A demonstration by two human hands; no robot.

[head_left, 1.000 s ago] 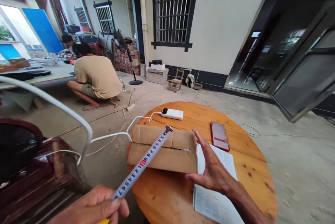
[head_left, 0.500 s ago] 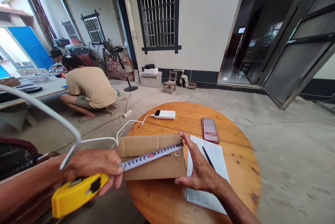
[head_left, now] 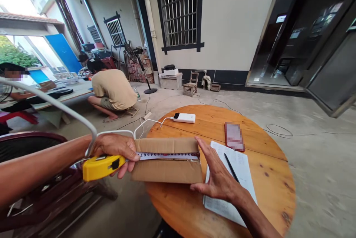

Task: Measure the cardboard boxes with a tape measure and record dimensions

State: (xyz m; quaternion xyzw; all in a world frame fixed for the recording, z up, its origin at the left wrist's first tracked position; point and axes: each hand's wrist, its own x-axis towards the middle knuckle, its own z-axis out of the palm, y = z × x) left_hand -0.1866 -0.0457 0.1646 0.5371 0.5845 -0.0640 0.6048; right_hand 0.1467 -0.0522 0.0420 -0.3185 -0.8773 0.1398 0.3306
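Note:
A flat brown cardboard box [head_left: 167,169] lies at the near left edge of a round wooden table [head_left: 267,178]. My left hand [head_left: 115,151] is closed round a yellow tape measure [head_left: 101,167] at the box's left end. Its white blade [head_left: 167,155] runs flat across the box top to the right edge. My right hand [head_left: 215,173], fingers straight and together, presses against the box's right side where the blade's tip sits.
On the table lie a sheet of paper [head_left: 239,171] with a black pen [head_left: 230,162], a red phone [head_left: 234,136] and a white power bank [head_left: 184,118] with a white cable. A dark wooden chair [head_left: 41,178] stands at my left. A person [head_left: 114,89] crouches on the floor behind; another person [head_left: 11,86] sits far left.
The tape blade came down from a slant in the air to lie flat along the box. My left hand brought the yellow case up to the box's left end.

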